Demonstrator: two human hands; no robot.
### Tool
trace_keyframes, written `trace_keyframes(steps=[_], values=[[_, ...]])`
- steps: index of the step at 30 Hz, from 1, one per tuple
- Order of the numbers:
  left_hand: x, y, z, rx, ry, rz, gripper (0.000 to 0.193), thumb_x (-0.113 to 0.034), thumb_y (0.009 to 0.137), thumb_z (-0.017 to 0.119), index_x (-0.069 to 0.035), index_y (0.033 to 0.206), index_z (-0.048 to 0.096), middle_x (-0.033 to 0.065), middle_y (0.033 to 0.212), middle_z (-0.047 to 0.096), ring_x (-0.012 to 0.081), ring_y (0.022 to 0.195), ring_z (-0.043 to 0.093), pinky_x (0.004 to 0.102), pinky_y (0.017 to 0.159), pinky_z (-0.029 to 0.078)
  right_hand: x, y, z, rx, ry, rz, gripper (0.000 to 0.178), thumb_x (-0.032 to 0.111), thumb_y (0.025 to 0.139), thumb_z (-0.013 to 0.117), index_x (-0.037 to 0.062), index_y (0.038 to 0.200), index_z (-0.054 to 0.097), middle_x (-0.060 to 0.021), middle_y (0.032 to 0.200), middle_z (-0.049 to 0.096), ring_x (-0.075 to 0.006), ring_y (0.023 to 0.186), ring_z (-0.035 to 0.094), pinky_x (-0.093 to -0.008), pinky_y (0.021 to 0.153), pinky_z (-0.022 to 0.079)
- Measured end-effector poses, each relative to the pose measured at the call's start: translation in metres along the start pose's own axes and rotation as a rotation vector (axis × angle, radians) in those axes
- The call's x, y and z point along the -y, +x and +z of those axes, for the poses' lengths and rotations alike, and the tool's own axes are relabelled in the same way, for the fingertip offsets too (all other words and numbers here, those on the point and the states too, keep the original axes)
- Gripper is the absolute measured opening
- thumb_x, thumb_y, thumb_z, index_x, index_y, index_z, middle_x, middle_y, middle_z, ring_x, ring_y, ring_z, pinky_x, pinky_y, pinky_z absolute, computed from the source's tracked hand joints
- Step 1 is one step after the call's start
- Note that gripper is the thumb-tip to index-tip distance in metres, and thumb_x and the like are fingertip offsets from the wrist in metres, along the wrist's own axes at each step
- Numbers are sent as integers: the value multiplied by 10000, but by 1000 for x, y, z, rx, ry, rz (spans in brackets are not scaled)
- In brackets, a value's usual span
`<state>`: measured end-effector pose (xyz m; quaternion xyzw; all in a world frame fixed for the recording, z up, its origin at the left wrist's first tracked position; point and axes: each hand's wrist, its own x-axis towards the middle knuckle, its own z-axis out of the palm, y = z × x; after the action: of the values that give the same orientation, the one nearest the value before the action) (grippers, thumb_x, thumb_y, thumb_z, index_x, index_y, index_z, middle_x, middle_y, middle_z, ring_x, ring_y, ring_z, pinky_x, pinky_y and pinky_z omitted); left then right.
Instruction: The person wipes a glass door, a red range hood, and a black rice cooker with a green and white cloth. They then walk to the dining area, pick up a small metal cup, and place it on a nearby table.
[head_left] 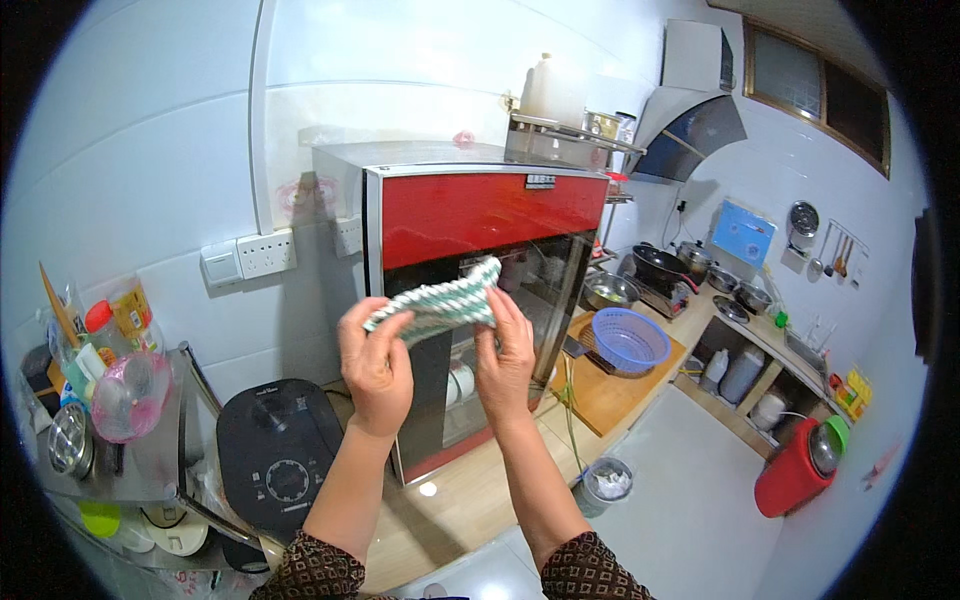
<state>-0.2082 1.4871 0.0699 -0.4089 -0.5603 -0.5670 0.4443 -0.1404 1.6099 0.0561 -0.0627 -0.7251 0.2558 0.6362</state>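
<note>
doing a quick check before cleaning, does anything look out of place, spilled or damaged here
Two things: long green stalks trail over the counter edge toward the bin, rather than lying fully on the counter. Reddish blotches mark the pale wall above the sockets; stain or worn decoration, I can't tell. No spill stands out.

Left hand (380, 372), right hand (508, 368) raised side by side, apart, about level. Both pinching, fingers (517, 320) bent. Forearms (348, 490) slope up and inward.

No readable text (cabinet label (540, 182) blurred)
</note>
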Motion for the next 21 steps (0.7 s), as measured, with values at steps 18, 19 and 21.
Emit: trace_keyframes(steps=[18, 19, 21], values=[[42, -131, 26, 222, 769, 244, 278, -67, 722, 613, -84, 997, 655, 49, 1147, 543, 210, 1049, 476, 351, 845, 357, -109, -98, 16, 376, -56, -156, 396, -3, 585, 668, 89, 967, 615, -112, 921, 505, -294, 843, 522, -374, 721, 441], [37, -123, 33, 216, 784, 245, 276, -68, 721, 613, -86, 993, 658, 43, 1137, 547, 199, 1036, 481, 339, 828, 353, -113, -89, 20, 340, -41, -183, 451, 0, 582, 652, 121, 1015, 619, -107, 948, 517, -288, 863, 521, -382, 734, 434], [33, -101, 51, 154, 795, 289, 352, -70, 678, 605, -40, 1028, 633, 85, 1161, 529, 246, 1012, 472, 392, 846, 323, -105, -56, 25, 247, -28, -251, 440, 3, 593, 637, 115, 1018, 619, -102, 955, 526, -282, 862, 525, -380, 723, 428]])
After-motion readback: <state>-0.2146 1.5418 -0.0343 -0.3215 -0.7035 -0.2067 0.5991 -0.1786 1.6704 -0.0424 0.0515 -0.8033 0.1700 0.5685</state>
